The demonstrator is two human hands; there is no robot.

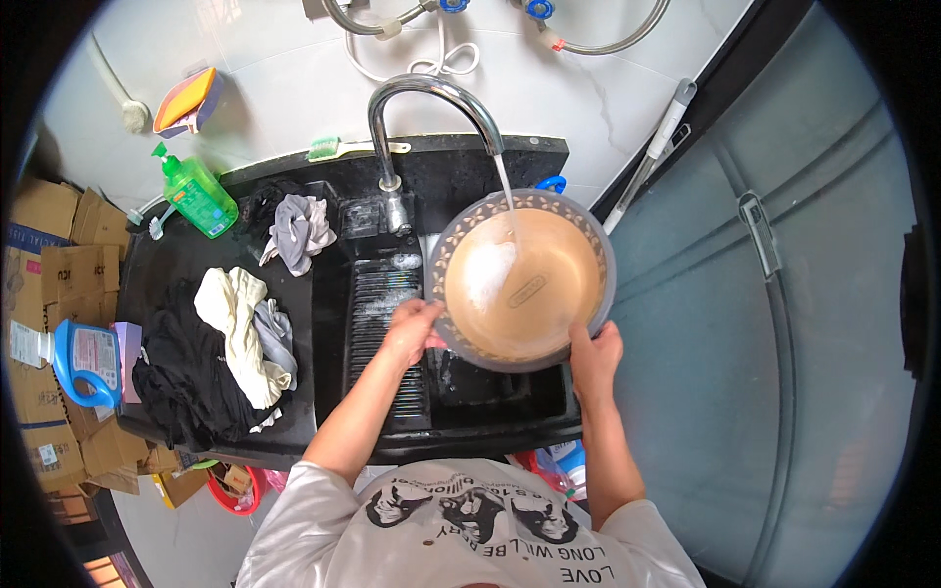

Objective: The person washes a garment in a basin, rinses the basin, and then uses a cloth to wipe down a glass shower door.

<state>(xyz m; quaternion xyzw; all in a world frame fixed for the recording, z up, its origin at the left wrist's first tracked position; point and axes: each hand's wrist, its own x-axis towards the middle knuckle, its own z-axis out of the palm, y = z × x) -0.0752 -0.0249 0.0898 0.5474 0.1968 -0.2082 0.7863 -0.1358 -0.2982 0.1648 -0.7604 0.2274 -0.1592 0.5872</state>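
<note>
A round plastic basin, tan inside with a grey patterned rim, is held over the black laundry sink. My left hand grips the rim at its lower left. On the lower right side, my right hand has hold of the rim, thumb at the inner wall. Water runs from the chrome gooseneck faucet into the basin, where white foam lies on the left side. Left of the basin is the sink's ribbed washboard, wet with suds.
Black garments and a cream cloth lie on the left counter. Behind them are a grey cloth and a green pump bottle. A green-bristled brush rests on the back ledge. A blue jug stands left; a glass panel borders the right.
</note>
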